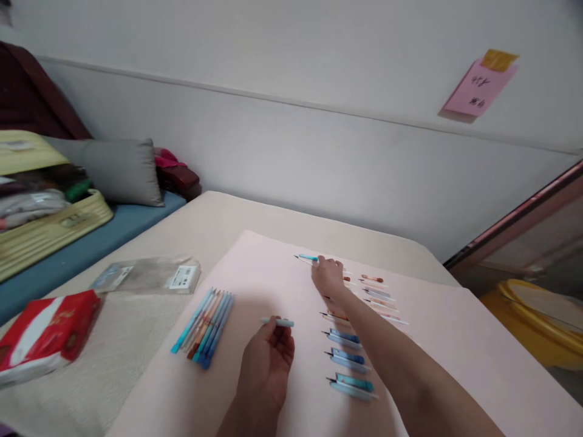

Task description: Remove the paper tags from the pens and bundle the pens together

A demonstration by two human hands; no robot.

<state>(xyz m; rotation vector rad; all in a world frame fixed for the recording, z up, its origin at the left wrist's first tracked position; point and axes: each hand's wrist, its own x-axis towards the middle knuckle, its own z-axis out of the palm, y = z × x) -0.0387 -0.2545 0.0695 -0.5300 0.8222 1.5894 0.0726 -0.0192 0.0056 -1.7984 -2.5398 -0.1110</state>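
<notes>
My left hand (pixel 268 364) pinches a pale blue pen barrel (pixel 285 323) between thumb and finger, the other fingers curled. Farther off, my right hand (pixel 328 276) is down at the pink sheet with bent fingers. A blue pen cap (pixel 308 257) and a thin white refill with a dark tip (pixel 304 260) stick out to the left of its fingers; its grip is hidden. Below my right forearm lie sets of pen parts, such as a teal cap (pixel 355 382) with a pale barrel (pixel 350 391). Several pens (pixel 209 328) lie side by side left of my left hand.
The pink sheet (pixel 255 261) covers much of the cream table (pixel 218 212). At left lie a clear plastic bag (pixel 155 273) and a red packet (pixel 50 331). More pen parts (pixel 380 294) lie right of my right hand. A white wall (pixel 291 152) stands behind.
</notes>
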